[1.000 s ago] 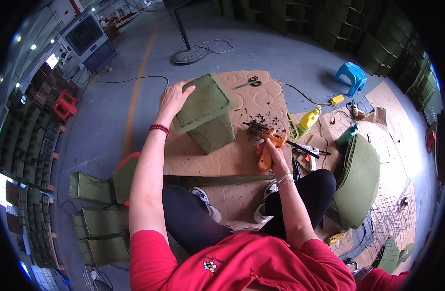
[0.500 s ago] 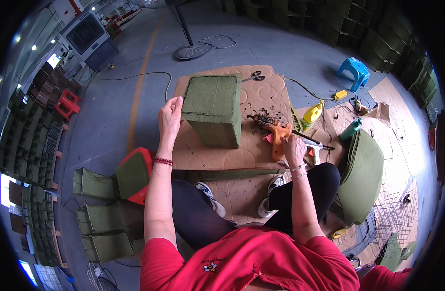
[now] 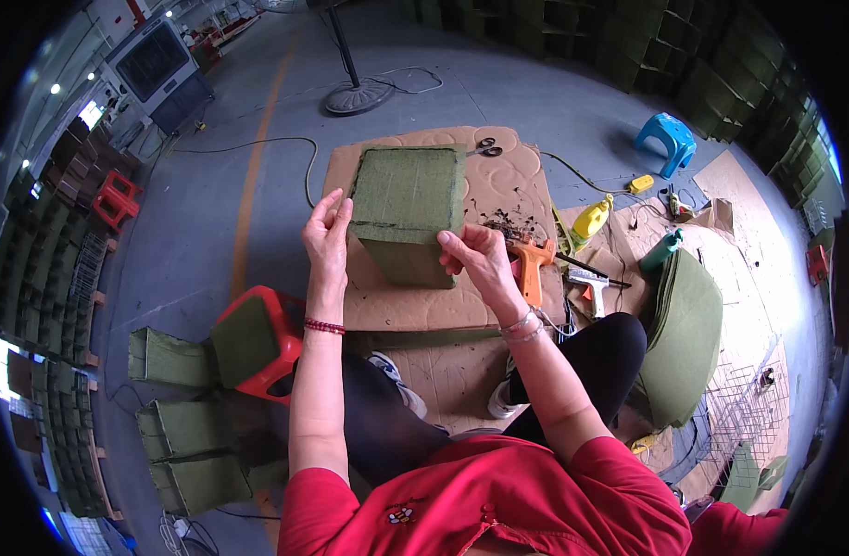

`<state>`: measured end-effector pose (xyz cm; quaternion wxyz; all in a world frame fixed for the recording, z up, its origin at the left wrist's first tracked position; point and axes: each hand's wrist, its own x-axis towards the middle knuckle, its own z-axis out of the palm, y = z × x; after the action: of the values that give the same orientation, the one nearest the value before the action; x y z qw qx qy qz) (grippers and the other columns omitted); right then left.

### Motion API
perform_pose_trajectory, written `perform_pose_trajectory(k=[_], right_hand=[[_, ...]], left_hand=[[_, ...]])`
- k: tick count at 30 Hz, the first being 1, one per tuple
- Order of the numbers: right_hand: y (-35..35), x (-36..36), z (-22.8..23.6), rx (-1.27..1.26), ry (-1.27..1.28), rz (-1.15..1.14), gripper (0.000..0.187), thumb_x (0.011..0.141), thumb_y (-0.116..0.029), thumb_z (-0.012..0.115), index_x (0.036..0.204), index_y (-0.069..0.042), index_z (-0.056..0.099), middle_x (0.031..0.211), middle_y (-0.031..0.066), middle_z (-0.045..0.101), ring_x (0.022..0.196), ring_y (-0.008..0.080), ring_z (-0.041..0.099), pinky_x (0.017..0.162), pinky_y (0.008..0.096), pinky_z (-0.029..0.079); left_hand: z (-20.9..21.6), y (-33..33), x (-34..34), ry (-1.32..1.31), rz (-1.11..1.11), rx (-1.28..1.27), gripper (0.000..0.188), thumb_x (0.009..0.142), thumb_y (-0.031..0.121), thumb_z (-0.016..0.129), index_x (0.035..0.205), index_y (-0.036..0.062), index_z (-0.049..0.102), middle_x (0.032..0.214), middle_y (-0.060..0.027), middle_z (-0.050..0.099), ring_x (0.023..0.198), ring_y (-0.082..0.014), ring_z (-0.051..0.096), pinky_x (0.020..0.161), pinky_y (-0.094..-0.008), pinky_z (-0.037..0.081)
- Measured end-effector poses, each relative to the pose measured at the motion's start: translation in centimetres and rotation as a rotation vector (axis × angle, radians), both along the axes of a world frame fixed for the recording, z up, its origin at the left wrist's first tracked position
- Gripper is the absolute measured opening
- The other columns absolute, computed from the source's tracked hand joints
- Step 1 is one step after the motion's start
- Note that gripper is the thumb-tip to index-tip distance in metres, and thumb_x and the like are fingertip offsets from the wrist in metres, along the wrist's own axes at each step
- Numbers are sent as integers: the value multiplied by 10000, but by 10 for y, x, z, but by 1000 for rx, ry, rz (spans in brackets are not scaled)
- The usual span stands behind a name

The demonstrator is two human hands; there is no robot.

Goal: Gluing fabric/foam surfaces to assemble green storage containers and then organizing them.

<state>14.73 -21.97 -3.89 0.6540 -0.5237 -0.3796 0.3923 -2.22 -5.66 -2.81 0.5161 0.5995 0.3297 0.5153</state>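
Note:
A green felt-covered box [image 3: 408, 190] stands on the cardboard-topped work surface [image 3: 526, 176] in front of me. My left hand [image 3: 327, 239] is at its left side, fingers stretched upward along the edge, palm turned to the box. At the near right corner, my right hand [image 3: 480, 259] has thumb and curled fingers closed on the box's edge. An orange glue gun [image 3: 534, 264] with a dark stick in its back lies just right of that hand. Scissors [image 3: 487, 148] lie behind the box, partly covered by it.
Right of the table are a white glue gun [image 3: 586, 289], a yellow bottle [image 3: 591, 218], a teal bottle [image 3: 663, 250] and stacked green felt sheets [image 3: 688, 343]. A blue stool [image 3: 667, 141] stands farther off. Left are a red stool [image 3: 274, 366] and green fabric boxes [image 3: 169, 357].
My right hand has let go of the orange glue gun and moved left to the box's near right corner. My left hand stays at the box's left side.

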Motion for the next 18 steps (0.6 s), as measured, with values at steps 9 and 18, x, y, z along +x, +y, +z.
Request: perform_pose_trajectory(k=[9,18], right_hand=[[-5,3,7,30,-89,-99,278,893,-233,665,745,-3,618,625,11,626,536,60,567,500,195,447],[37,-19,58,187,-1399,-263,588,931,-412,522,1289,51,464,1355,230,454,1279,320,434,1061,424,340]], left_hand=[[-9,-4,-1,-121,7,-73,365,868,308,695,1149,84,633,648,137,343,539,23,253,449,-180,192],[7,-18,-1,-126,5,-168,406,870,269,697,1182,31,595,629,104,385,501,3,297,443,-192,235]])
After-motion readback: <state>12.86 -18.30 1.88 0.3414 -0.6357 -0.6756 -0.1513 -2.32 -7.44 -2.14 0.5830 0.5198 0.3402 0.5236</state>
